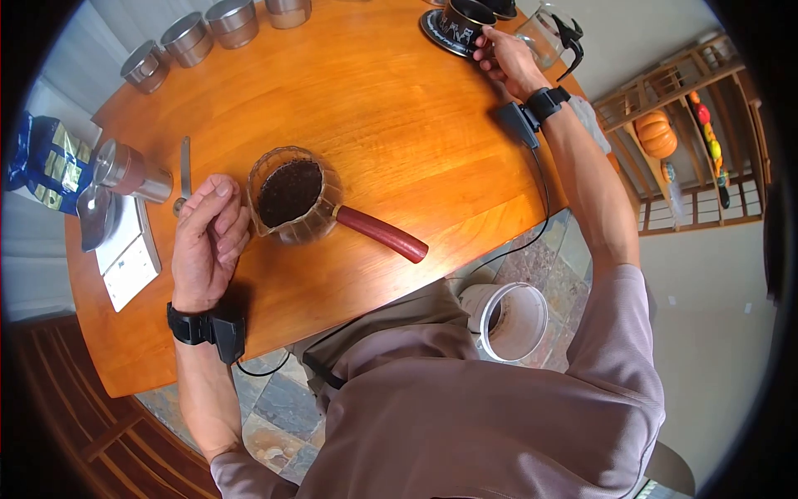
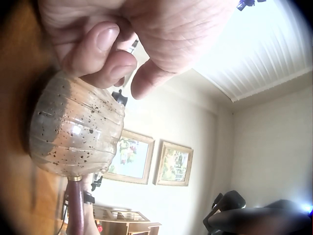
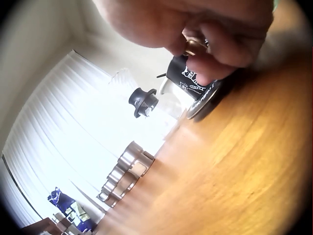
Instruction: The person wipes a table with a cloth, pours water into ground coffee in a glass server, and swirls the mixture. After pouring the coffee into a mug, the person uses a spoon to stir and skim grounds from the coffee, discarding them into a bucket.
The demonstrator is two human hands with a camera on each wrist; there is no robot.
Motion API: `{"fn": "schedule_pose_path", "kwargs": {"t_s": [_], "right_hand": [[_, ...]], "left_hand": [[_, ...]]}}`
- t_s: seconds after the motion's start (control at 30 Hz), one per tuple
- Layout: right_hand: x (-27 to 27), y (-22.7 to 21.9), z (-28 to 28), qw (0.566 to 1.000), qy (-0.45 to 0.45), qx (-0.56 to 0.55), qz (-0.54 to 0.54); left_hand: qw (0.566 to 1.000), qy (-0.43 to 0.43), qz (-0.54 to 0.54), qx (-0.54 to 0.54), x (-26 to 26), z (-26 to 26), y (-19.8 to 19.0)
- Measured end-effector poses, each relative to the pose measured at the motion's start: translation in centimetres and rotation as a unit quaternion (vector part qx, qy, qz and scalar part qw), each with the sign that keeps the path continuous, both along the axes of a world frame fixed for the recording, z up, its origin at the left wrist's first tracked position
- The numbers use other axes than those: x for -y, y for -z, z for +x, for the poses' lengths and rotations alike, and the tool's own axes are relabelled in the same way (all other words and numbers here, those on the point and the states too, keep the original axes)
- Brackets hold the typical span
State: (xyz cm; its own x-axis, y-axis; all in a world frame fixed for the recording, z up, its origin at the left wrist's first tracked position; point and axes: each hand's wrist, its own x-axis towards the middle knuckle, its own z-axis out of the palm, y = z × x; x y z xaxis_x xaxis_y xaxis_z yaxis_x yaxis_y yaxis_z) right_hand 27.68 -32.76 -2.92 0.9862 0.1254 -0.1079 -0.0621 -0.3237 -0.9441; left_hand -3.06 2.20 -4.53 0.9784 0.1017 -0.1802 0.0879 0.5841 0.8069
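At the far side of the table, my right hand (image 1: 509, 60) pinches the gold handle (image 3: 194, 47) of a black cup (image 1: 467, 18) with white cat drawings. The cup stands on a black saucer (image 1: 447, 37) with white lettering. My left hand (image 1: 211, 241) rests by the table's left part, fingers loosely curled and holding nothing. Just right of it is a ribbed glass pot (image 2: 78, 129) with a dark red wooden handle (image 1: 384, 234). Dark brown contents (image 1: 289, 193) fill the pot's lower part, and dark specks cling to its inner wall.
Several steel cups (image 1: 187, 40) line the far left edge. At left are a steel canister (image 1: 148, 170), a blue bag (image 1: 56, 162), a white scale (image 1: 131, 264) and a metal spoon (image 1: 184, 170). A glass jug (image 1: 544, 37) stands beside my right hand. A white bucket (image 1: 519, 320) is on the floor.
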Motion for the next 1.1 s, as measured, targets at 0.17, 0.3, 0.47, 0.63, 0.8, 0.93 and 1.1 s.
{"fn": "schedule_pose_path", "kwargs": {"t_s": [0.17,0.3,0.47,0.63,0.8,0.93,1.1], "right_hand": [[0.3,-0.4,0.4,0.999,-0.014,-0.036,0.021],[0.2,-0.6,-0.3,0.993,-0.061,-0.079,0.069],[-1.5,-0.7,-3.7,0.988,-0.090,-0.092,0.088],[-4.7,-0.7,-8.3,0.977,-0.155,-0.105,0.100],[-8.2,-0.2,-12.1,0.959,-0.213,-0.134,0.130],[-10.7,-0.8,-15.1,0.949,-0.235,-0.160,0.133],[-11.4,-1.4,-17.1,0.959,-0.253,-0.108,0.071]], "left_hand": [[1.000,0.004,0.003,0.003,-0.1,-0.1,0.1],[1.000,0.006,0.007,0.000,0.0,-0.1,0.0],[1.000,0.001,0.005,-0.010,0.1,-0.1,-0.3],[1.000,-0.004,-0.009,-0.008,0.2,-0.2,-0.4],[1.000,0.002,-0.001,-0.009,0.2,-0.2,-0.4],[1.000,0.007,-0.001,-0.005,0.1,-0.2,-0.3],[1.000,0.009,0.002,-0.010,0.0,-0.3,-0.4]]}}
